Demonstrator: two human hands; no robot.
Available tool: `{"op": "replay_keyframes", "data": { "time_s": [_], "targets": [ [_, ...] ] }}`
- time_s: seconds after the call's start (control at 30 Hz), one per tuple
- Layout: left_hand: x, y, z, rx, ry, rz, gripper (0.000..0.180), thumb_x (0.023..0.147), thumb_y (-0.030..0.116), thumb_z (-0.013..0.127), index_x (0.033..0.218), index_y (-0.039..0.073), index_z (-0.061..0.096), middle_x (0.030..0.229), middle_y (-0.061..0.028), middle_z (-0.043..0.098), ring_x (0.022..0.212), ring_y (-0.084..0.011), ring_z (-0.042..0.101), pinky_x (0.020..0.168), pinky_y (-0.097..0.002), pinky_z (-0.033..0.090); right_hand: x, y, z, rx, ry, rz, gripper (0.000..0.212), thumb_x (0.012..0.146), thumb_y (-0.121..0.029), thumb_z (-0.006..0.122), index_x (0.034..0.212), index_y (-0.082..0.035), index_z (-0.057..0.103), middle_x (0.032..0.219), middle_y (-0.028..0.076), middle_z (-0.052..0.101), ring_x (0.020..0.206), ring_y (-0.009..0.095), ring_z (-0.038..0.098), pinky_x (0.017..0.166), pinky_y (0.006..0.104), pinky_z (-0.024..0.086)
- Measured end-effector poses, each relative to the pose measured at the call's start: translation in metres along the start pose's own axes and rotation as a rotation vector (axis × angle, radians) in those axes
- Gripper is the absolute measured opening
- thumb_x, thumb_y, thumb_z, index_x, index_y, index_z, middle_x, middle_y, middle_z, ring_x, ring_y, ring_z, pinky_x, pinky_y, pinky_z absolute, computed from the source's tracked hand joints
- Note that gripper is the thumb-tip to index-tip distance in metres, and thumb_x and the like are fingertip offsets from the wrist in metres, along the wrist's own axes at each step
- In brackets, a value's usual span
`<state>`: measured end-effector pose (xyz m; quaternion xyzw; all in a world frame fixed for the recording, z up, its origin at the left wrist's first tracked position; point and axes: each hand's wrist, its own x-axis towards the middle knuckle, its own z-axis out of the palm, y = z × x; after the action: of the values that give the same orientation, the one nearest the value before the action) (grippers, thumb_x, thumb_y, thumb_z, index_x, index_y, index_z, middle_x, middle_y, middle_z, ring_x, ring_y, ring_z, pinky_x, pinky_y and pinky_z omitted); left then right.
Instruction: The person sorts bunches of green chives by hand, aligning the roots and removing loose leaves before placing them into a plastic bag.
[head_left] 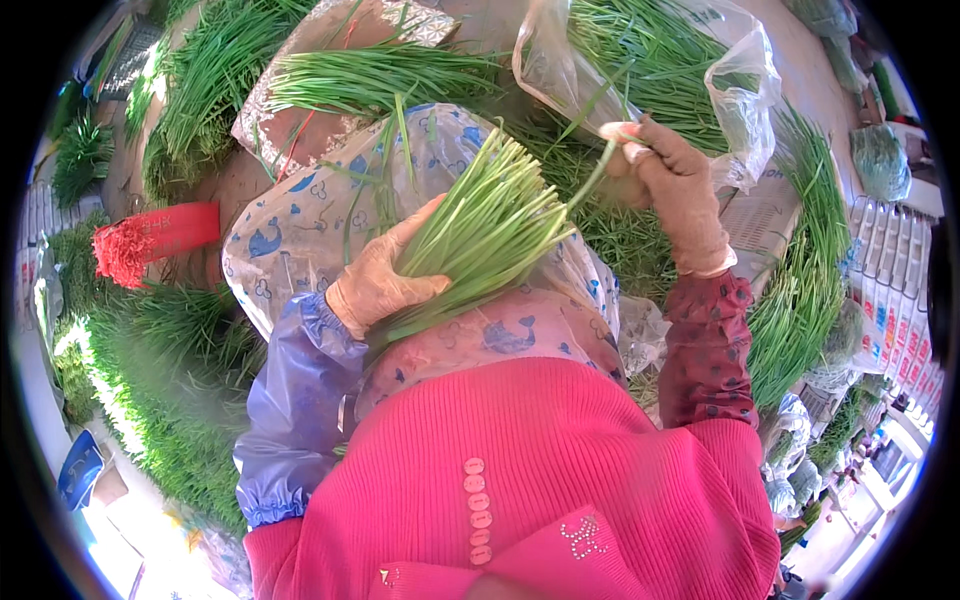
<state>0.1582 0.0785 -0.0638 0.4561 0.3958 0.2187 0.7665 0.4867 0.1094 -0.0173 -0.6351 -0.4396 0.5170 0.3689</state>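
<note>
A thick bunch of garlic chives (pixel 490 220) lies slanted over my lap, its pale cut ends toward the upper right. My gloved left hand (pixel 385 285) is wrapped round its lower left side, with the thumb across the stalks. Up and to the right, my right hand (pixel 675 180), in a brown glove with bare fingertips showing, pinches a single chive stalk (pixel 596 172). That stalk slants down to the bunch's right edge. Beneath the bunch, a clear plastic apron (pixel 300 215) with blue whale prints covers my lap.
Another chive bunch (pixel 390 78) lies on a patterned sheet ahead. A clear plastic bag (pixel 748 105) holds more chives at upper right. Red ties (pixel 125 250) sit at left above a large chive heap (pixel 170 400). Loose chives (pixel 805 310) and stacked pale crates (pixel 895 290) line the right.
</note>
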Motion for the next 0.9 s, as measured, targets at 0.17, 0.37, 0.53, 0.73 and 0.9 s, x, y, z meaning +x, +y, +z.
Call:
{"op": "replay_keyframes", "data": {
  "time_s": [0.17,0.37,0.53,0.73,0.9],
  "targets": [
    [-0.003,-0.002,0.007,0.133,0.036,0.011,0.086,0.076,0.002,0.07,0.151,0.006,0.028,0.136,-0.0092,0.054,0.12,-0.0128,0.052,0.104,-0.0265,0.038,-0.006,-0.027,0.025,0.419,-0.173,-0.066,0.025,0.101,-0.015,0.046,0.118,-0.003,0.061,0.085,0.003,0.065,0.056,0.006,0.048,0.05,0.0213,0.04],
    [-0.009,-0.003,0.017,0.273,0.086,0.066,0.085,0.076,0.001,0.069,0.151,0.009,0.029,0.138,-0.0114,0.054,0.123,-0.0163,0.052,0.105,-0.0272,0.037,0.017,0.026,-0.009,1.404,-0.522,0.197,0.026,0.103,-0.019,0.045,0.121,-0.004,0.056,0.085,0.0,0.055,0.059,0.005,0.038,0.051,0.0185,0.034],
    [-0.01,-0.006,0.016,0.089,0.08,0.028,0.085,0.078,-0.001,0.068,0.152,0.008,0.028,0.139,-0.0095,0.052,0.123,-0.0135,0.05,0.105,-0.0264,0.037,0.02,0.022,-0.046,1.177,-0.059,-0.052,0.026,0.101,-0.017,0.049,0.123,-0.005,0.056,0.089,-0.001,0.056,0.063,0.006,0.046,0.056,0.0207,0.042],
    [-0.005,-0.008,0.011,0.043,0.064,0.03,0.084,0.078,-0.002,0.067,0.151,0.004,0.027,0.14,-0.008,0.051,0.123,-0.0124,0.049,0.105,-0.0268,0.037,0.013,0.027,-0.057,-0.319,0.105,0.145,0.035,0.097,-0.029,0.057,0.121,-0.003,0.06,0.097,0.004,0.063,0.072,0.011,0.057,0.06,0.0237,0.048],
    [-0.005,-0.004,0.01,0.077,0.046,0.033,0.085,0.077,-0.001,0.068,0.151,0.004,0.028,0.137,-0.0084,0.053,0.121,-0.0127,0.051,0.105,-0.0268,0.038,0.013,0.046,-0.004,0.248,-0.138,0.222,0.037,0.098,-0.027,0.052,0.127,-0.005,0.058,0.092,0.003,0.062,0.064,0.007,0.051,0.054,0.021,0.041]
  ]
}}
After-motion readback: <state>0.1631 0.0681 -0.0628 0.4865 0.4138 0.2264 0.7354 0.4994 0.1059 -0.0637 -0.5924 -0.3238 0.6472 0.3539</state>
